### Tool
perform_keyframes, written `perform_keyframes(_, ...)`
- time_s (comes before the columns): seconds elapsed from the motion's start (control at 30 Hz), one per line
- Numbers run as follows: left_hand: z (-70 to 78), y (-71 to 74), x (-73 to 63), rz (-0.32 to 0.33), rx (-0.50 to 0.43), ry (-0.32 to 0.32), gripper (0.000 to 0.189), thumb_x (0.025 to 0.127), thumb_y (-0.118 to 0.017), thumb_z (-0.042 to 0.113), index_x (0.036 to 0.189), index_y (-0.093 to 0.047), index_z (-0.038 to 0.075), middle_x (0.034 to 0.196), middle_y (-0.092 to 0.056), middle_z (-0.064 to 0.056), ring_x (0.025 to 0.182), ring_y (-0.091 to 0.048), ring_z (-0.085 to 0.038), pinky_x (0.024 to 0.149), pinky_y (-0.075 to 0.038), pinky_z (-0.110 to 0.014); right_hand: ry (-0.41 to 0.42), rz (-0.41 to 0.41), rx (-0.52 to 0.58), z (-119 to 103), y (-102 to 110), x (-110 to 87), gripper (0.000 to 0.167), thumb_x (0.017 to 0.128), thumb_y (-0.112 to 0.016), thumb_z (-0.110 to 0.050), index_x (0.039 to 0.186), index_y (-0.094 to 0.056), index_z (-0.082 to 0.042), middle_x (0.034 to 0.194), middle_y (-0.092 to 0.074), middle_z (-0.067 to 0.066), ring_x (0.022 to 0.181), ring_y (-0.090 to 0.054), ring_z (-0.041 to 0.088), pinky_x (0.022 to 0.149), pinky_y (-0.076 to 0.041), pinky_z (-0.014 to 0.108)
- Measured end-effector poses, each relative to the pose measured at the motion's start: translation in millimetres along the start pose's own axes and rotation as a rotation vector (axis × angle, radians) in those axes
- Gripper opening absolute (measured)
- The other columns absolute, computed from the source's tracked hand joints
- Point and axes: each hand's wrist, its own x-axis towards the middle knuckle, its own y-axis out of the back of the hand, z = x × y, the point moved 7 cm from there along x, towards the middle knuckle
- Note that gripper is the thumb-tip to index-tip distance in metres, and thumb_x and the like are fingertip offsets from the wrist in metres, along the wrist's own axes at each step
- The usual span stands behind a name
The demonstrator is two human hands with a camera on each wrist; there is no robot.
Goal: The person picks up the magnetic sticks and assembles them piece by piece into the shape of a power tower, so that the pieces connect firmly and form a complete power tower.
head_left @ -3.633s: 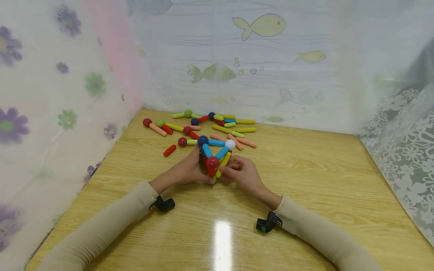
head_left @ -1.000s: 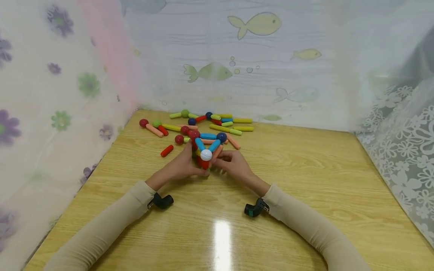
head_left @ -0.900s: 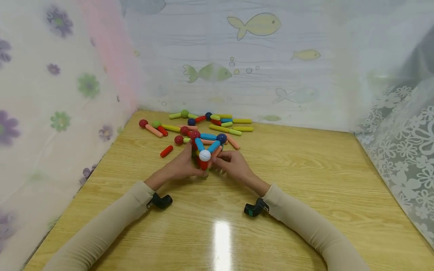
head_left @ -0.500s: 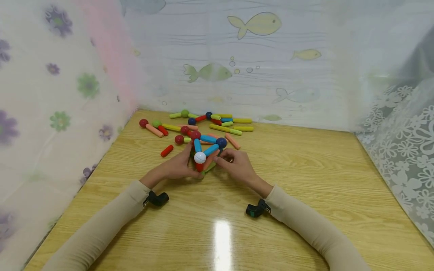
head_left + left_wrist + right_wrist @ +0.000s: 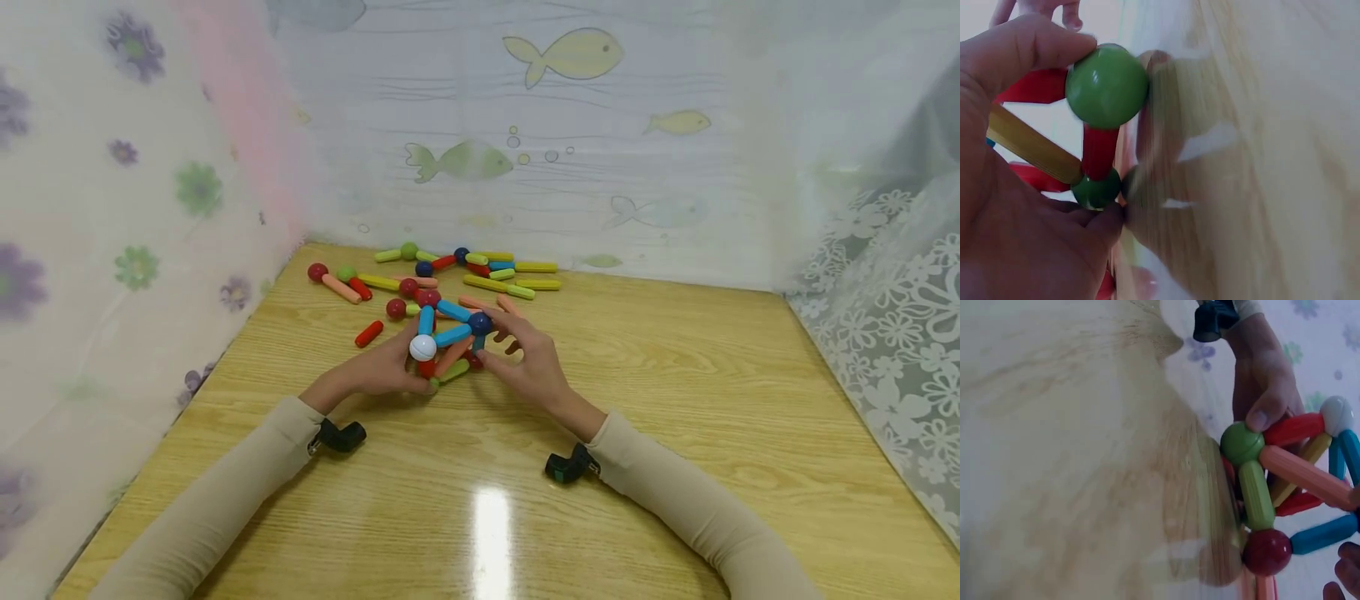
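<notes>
A prism-shaped frame of magnetic rods and balls (image 5: 452, 336) stands low over the table between both hands. Its top triangle has blue rods joining a white ball (image 5: 423, 347), a dark blue ball (image 5: 479, 323) and a red ball (image 5: 429, 299). My left hand (image 5: 382, 367) grips the left side, thumb against a green ball (image 5: 1107, 86), fingers by a second green ball (image 5: 1095, 187). My right hand (image 5: 528, 362) pinches the right corner around the dark blue ball. Below that corner, a maroon ball (image 5: 1267, 552) meets a light green rod (image 5: 1257, 495).
Behind the frame lie several loose rods and balls, including a yellow rod (image 5: 537, 285) and a green ball (image 5: 408, 250). A single red rod (image 5: 369, 334) lies left of the frame. Printed curtains (image 5: 465, 100) border the wooden table (image 5: 675, 375) at back and sides.
The frame has been turned, its white ball swinging left and its dark blue ball coming slightly forward. My right hand has shifted from the salmon rod to the dark blue corner.
</notes>
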Motion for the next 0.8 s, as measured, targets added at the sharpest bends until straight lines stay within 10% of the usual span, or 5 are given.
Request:
perform_keyframes(0.17, -2.3, 5.3, -7.6, -0.038, 0.023, -0.017, 0.097, 0.091, -0.076, 0.006, 0.168, -0.020, 0.019, 0.173, -0.001, -0.008, 0.100, -0.053, -0.031, 0.076, -0.044, -0.042, -0.048, 0.041, 0.028, 9.2, 11.5, 4.1, 0.052, 0.091, -0.069, 0.004, 0.142, -0.062, -0.003, 0.120, -0.070, 0.018, 0.096, -0.066, 0.036, 0.071, -0.057, 0.050)
perform_keyframes(0.3, -8.3, 15.6, -15.1, -0.040, 0.054, 0.020, 0.087, 0.089, -0.073, 0.006, 0.165, -0.032, 0.019, 0.173, -0.008, -0.009, 0.087, -0.053, -0.025, 0.070, -0.041, -0.035, -0.195, 0.004, -0.152, 35.9, 18.7, 6.1, 0.041, 0.091, -0.066, 0.005, 0.133, -0.066, 0.003, 0.125, -0.066, 0.021, 0.108, -0.062, 0.038, 0.082, -0.055, 0.052)
perform_keyframes(0.47, -13.3, 26.4, -16.0, 0.025, 0.018, 0.026, 0.074, 0.090, -0.065, -0.005, 0.159, -0.038, 0.005, 0.155, -0.046, -0.016, 0.095, -0.054, -0.031, 0.081, -0.047, -0.040, -0.325, -0.119, -0.352, 69.0, 18.8, 5.8, 0.038, 0.097, -0.068, -0.006, 0.134, -0.065, 0.004, 0.133, -0.061, 0.023, 0.124, -0.054, 0.042, 0.101, -0.046, 0.056)
perform_keyframes(0.6, -17.6, 31.2, -12.6, 0.109, 0.058, 0.033, 0.050, 0.095, -0.062, -0.007, 0.144, -0.050, -0.003, 0.140, -0.056, -0.020, 0.126, -0.055, -0.037, 0.106, -0.045, -0.053, -0.334, -0.162, -0.403, 82.3, 17.6, 12.4, 0.027, 0.103, -0.066, -0.010, 0.126, -0.070, 0.004, 0.118, -0.070, 0.021, 0.108, -0.065, 0.038, 0.093, -0.053, 0.051)
perform_keyframes(0.8, -14.4, 33.7, -6.9, 0.222, 0.165, 0.059, 0.058, 0.094, -0.068, -0.003, 0.147, -0.044, 0.000, 0.141, -0.054, -0.022, 0.128, -0.053, -0.041, 0.107, -0.043, -0.056, -0.494, -0.263, -0.407, 94.3, 20.3, 20.1, 0.027, 0.098, -0.072, -0.014, 0.118, -0.071, 0.003, 0.097, -0.072, 0.013, 0.082, -0.068, 0.027, 0.077, -0.057, 0.044)
